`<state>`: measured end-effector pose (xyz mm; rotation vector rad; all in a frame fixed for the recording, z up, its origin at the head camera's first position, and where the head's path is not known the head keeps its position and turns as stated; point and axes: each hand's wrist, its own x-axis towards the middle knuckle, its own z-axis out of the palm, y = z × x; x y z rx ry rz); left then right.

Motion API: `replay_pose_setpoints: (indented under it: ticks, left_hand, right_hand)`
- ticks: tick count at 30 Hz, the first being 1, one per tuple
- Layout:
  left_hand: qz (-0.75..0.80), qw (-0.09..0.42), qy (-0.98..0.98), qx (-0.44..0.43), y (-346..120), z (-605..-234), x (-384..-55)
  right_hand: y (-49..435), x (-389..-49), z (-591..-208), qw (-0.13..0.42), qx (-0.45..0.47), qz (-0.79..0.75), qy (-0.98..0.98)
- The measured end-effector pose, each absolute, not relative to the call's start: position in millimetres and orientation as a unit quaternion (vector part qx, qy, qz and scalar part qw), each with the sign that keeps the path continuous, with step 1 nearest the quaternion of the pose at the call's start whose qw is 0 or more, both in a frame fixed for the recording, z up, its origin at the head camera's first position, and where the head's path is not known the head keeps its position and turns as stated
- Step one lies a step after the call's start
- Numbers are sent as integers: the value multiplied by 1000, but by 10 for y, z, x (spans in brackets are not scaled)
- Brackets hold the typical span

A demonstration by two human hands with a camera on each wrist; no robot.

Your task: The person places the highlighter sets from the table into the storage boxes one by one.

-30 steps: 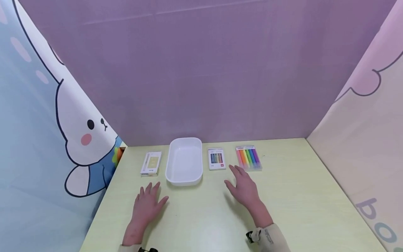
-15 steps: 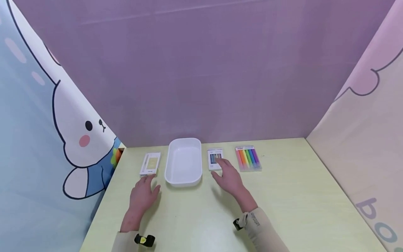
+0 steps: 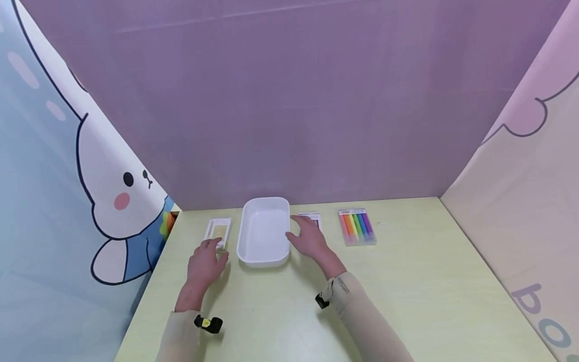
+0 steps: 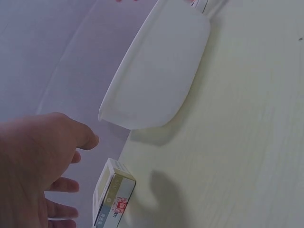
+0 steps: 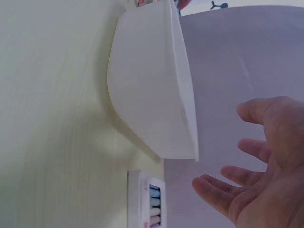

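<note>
A white plastic tub [image 3: 264,261] stands at the back of the table. My right hand [image 3: 311,240], fingers loosely spread, reaches to its right rim; in the right wrist view a gap shows between the fingertips and the tub [image 5: 147,80]. Behind that hand, a small white box [image 3: 313,216] is partly covered; its window [image 5: 155,204] shows pastel-coloured sticks. On the other side my left hand [image 3: 203,266] hovers, holding nothing, with fingertips overlapping the near end of a flat white-and-gold box [image 3: 220,229]. The left wrist view shows that box [image 4: 114,194] below the relaxed fingers.
A clear pack of rainbow-coloured markers [image 3: 357,229] lies at the back right. A purple cloth [image 3: 307,100] rises behind the table [image 3: 429,281], with a printed rabbit curtain [image 3: 122,191] at the left and a pale curtain [image 3: 534,211] at the right.
My right hand has moved left from beside the markers, across the small white box, to the tub's right rim. My left hand has shifted forward to the white-and-gold box.
</note>
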<state>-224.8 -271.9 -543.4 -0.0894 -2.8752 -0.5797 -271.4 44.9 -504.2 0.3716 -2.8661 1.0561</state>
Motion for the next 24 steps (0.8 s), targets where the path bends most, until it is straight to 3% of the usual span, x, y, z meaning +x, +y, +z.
replay_pose_setpoints:
  ticks: [12, 24]
  left_hand:
    - [-225, 86, -970, -14, -2808, -5474, -2346]
    - [-243, 62, -968, 9, -2914, -5427, -2538]
  right_hand:
    - [267, -2967, -5155, -47, 91, 365, -925]
    - [176, -2964, -5266, -42, 84, 390, -916]
